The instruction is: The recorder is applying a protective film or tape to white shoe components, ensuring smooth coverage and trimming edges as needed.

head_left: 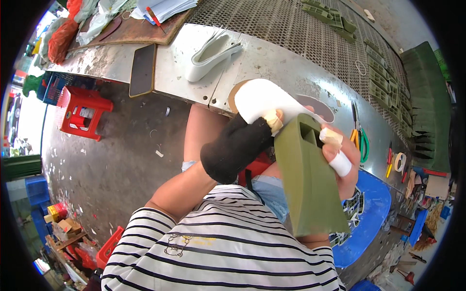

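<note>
My left hand (242, 148) wears a black glove with taped fingertips showing. It is closed on a white insole (264, 99) with a tan edge. My right hand (347, 162), with tape wrapped round its fingers, grips an olive-green wedge heel (310, 133) with hollow pockets in its top. A wide green flap (313, 194) hangs from the heel toward my lap. The insole's narrow end meets the top of the heel; whether they are joined cannot be made out. Behind the right fingers, a grey sole-shaped piece (318, 107) lies on the metal table.
The metal table (286, 68) holds folded white strips (211, 56), a phone (142, 70) over its edge, and green-handled scissors (363, 143). More green heels (388, 82) rest on the mesh belt (272, 24). A blue basin (374, 208) sits at right, a red stool (82, 111) at left.
</note>
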`<state>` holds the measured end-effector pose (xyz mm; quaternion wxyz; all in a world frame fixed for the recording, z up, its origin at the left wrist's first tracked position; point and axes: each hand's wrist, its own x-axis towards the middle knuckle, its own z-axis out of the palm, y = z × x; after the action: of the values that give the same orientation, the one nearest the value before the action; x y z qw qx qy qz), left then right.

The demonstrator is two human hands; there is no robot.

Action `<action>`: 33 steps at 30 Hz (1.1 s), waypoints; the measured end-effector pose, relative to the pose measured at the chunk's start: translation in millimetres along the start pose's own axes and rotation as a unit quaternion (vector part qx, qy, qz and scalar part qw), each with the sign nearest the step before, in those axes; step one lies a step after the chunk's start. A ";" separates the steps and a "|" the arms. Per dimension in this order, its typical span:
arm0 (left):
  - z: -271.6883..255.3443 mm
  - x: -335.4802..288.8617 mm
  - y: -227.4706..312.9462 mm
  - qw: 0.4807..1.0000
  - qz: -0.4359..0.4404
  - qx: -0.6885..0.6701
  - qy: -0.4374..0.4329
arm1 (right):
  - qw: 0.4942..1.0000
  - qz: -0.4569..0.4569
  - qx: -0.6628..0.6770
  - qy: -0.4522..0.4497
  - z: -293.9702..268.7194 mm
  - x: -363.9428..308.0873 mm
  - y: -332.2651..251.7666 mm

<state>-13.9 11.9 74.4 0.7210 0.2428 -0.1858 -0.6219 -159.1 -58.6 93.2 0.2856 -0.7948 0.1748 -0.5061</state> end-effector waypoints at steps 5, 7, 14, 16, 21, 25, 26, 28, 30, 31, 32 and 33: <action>-46.3 6.8 -25.7 0.992 0.086 0.085 0.032 | 0.999 -0.029 0.016 0.029 4.9 -0.6 13.2; -47.9 9.1 4.5 0.699 0.221 0.676 0.079 | 0.998 -0.021 -0.052 0.041 0.6 -0.6 20.4; 4.2 6.3 23.4 0.942 0.208 0.178 0.196 | 0.991 -0.066 -0.115 0.025 -1.5 16.2 22.4; 11.2 0.7 23.0 0.910 0.243 0.278 0.188 | 0.989 -0.064 -0.137 0.009 -0.7 20.5 23.6; 18.0 -3.6 18.5 0.929 0.240 0.217 0.182 | 0.989 -0.046 -0.143 -0.004 -1.8 21.5 23.2; 14.1 -8.0 14.8 0.909 0.271 0.276 0.155 | 0.985 -0.042 -0.167 -0.007 -0.8 22.2 19.2; 10.1 -9.0 14.4 0.908 0.272 0.277 0.154 | 0.985 -0.042 -0.166 -0.005 -1.0 20.8 18.6; -0.2 -6.7 16.4 0.835 0.367 0.409 0.039 | 0.983 -0.033 -0.178 -0.019 -1.1 19.0 19.4; 1.4 -2.8 17.4 0.851 0.339 0.402 0.010 | 0.986 -0.045 -0.163 -0.010 1.1 21.2 16.7; 2.4 -0.4 17.7 0.865 0.310 0.394 -0.019 | 0.987 -0.056 -0.148 -0.002 2.7 22.0 15.1; -6.2 5.3 14.0 0.871 0.254 0.417 -0.045 | 0.988 -0.058 -0.146 -0.001 3.8 21.8 13.8; -6.9 5.2 11.1 0.870 0.256 0.419 -0.046 | 0.988 -0.041 -0.147 -0.022 5.0 21.3 12.9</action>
<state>-0.2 8.7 75.1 0.6761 0.4368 -0.5178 -0.2898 -145.3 -79.3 98.4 0.1484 -0.8458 0.2079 -0.4684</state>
